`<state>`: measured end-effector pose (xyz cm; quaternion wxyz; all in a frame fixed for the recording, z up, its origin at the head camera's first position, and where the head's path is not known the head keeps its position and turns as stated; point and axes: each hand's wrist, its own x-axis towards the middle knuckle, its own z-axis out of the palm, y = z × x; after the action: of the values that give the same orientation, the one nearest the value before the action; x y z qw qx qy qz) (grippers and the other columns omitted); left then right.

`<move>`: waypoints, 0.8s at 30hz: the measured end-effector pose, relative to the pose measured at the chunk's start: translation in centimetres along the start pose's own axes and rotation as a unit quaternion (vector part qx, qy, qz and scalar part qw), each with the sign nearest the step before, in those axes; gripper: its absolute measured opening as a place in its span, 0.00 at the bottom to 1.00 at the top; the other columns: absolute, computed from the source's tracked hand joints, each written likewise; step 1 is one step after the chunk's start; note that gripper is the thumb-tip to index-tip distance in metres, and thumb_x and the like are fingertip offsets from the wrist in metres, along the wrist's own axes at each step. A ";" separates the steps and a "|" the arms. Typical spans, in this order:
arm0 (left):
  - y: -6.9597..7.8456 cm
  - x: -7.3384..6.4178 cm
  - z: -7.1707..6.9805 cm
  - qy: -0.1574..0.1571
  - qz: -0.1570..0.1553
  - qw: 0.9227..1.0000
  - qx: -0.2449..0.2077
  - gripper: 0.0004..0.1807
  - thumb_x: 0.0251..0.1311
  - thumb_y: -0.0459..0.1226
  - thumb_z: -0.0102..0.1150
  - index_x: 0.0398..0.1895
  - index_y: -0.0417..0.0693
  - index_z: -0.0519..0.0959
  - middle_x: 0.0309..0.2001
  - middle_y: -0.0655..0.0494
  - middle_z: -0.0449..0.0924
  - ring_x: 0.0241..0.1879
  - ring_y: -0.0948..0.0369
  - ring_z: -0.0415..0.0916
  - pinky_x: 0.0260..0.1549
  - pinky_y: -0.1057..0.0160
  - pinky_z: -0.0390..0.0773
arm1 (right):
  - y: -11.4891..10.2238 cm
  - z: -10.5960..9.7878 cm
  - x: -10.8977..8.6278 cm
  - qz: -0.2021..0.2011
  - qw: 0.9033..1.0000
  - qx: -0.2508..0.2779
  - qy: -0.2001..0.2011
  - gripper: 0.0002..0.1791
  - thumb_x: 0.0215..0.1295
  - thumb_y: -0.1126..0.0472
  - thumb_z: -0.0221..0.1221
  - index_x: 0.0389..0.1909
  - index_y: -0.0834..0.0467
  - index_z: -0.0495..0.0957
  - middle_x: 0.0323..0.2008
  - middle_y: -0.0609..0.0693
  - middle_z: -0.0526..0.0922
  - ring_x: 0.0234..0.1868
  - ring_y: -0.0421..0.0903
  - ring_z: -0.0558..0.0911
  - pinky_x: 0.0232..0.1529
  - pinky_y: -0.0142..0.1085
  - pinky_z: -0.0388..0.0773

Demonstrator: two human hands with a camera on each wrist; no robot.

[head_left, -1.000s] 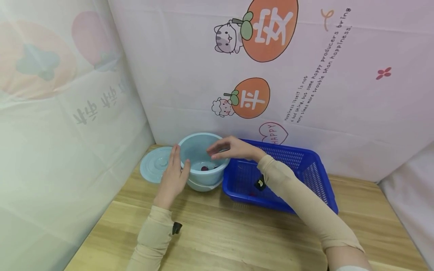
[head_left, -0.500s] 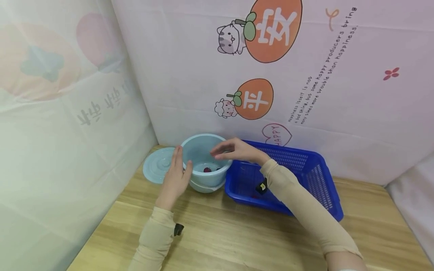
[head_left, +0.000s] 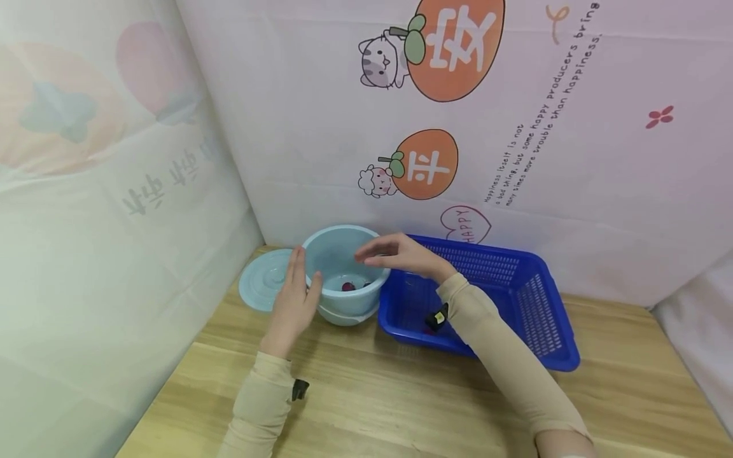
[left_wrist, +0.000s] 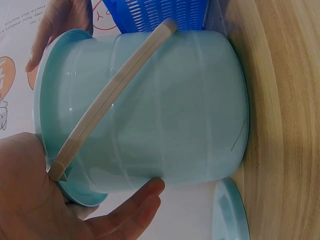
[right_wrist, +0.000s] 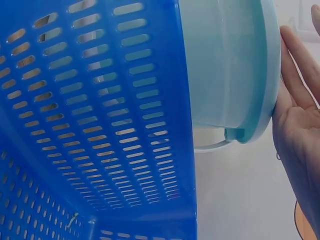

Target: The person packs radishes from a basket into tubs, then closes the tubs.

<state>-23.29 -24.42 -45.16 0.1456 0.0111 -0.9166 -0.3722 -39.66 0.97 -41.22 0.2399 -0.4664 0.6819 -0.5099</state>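
A light blue bucket [head_left: 349, 305] with a beige-gripped handle [left_wrist: 112, 97] stands upright on the wooden table. Its lid [head_left: 265, 280] lies flat to the left. My left hand [head_left: 293, 302] rests against the bucket's left side near the rim, fingers fairly straight. Over the right rim reaches my right hand [head_left: 403, 256], its fingertips above the opening and thumb apart from the fingers. Nothing shows between them. At the bucket's bottom lies a small dark red round thing [head_left: 348, 287], with a darker piece [head_left: 367, 284] partly hidden by the wall.
A blue perforated basket [head_left: 535, 305] sits right beside the bucket, under my right forearm. A spot of red [head_left: 428, 331] shows in it near the front wall. A printed cloth [head_left: 321, 127] hangs behind, another along the left side.
The whole head view shifts slightly. Both hands hold nearly the same places at the bucket, and the bucket, lid and basket stay where they were.
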 end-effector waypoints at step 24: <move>-0.2 0.0 0.1 -0.001 -0.003 1.000 0.000 0.41 0.84 0.54 0.35 0.87 0.44 0.40 0.87 0.48 0.35 0.76 0.36 0.61 0.68 0.32 0.67 | 2.6 -4.1 -7.5 0.066 0.996 -0.015 0.065 0.24 0.76 0.56 0.65 0.66 0.64 0.79 0.65 0.67 0.79 0.64 0.53 0.82 0.65 0.50 0.78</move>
<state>-23.30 -24.45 -45.38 0.1438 0.0134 -0.9165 -0.3730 -40.62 9.59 -43.19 0.2216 -0.3901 0.7325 -0.5120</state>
